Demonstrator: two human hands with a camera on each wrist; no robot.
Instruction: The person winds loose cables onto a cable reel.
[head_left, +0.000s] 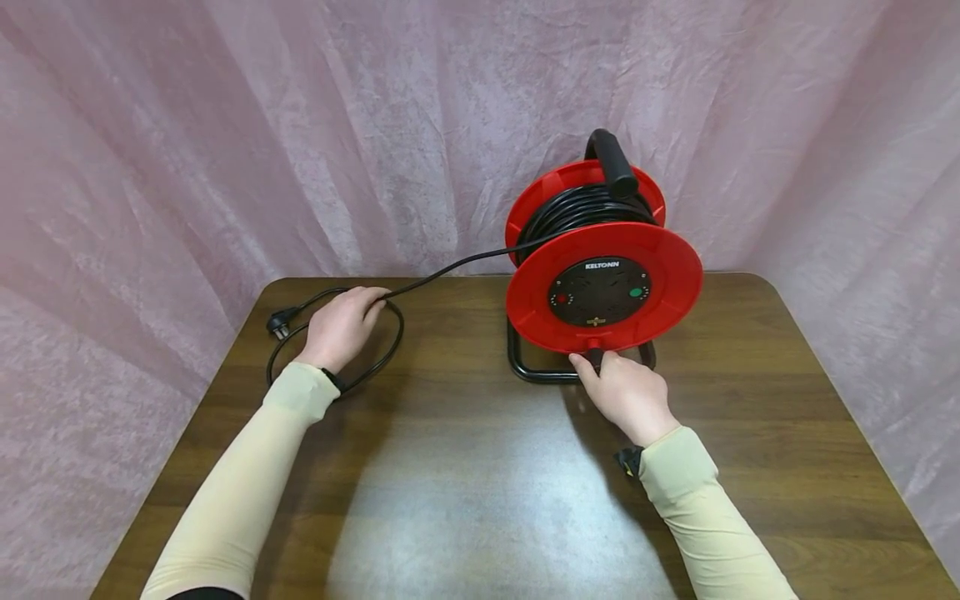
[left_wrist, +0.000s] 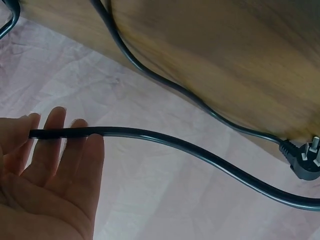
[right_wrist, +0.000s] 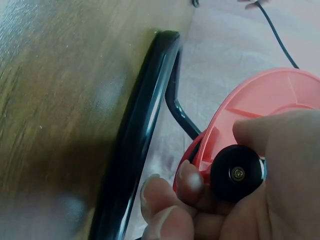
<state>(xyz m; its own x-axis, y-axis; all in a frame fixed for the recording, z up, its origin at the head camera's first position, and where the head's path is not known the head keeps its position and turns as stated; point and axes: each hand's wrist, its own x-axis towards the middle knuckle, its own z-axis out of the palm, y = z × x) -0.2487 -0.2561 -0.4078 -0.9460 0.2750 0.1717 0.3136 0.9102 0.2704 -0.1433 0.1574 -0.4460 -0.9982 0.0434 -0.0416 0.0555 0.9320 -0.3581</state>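
A red cable reel (head_left: pixel 604 287) with black cord wound on its drum stands on a black tube frame (head_left: pixel 551 377). My right hand (head_left: pixel 626 393) grips the small black crank knob (right_wrist: pixel 237 172) at the lower rim of the reel's front disc. From the drum, the black cable (head_left: pixel 457 265) runs left to my left hand (head_left: pixel 341 325). There the thumb and fingertips (left_wrist: pixel 96 145) pinch it above the table. Beyond that hand the cable loops on the tabletop and ends in a black three-pin plug (head_left: pixel 281 322).
The wooden table (head_left: pixel 450 467) has its far edge against a pink curtain (head_left: pixel 390 142). On top of the reel sits a black carrying handle (head_left: pixel 611 162). A loose cable loop (head_left: pixel 397 342) lies around the left wrist.
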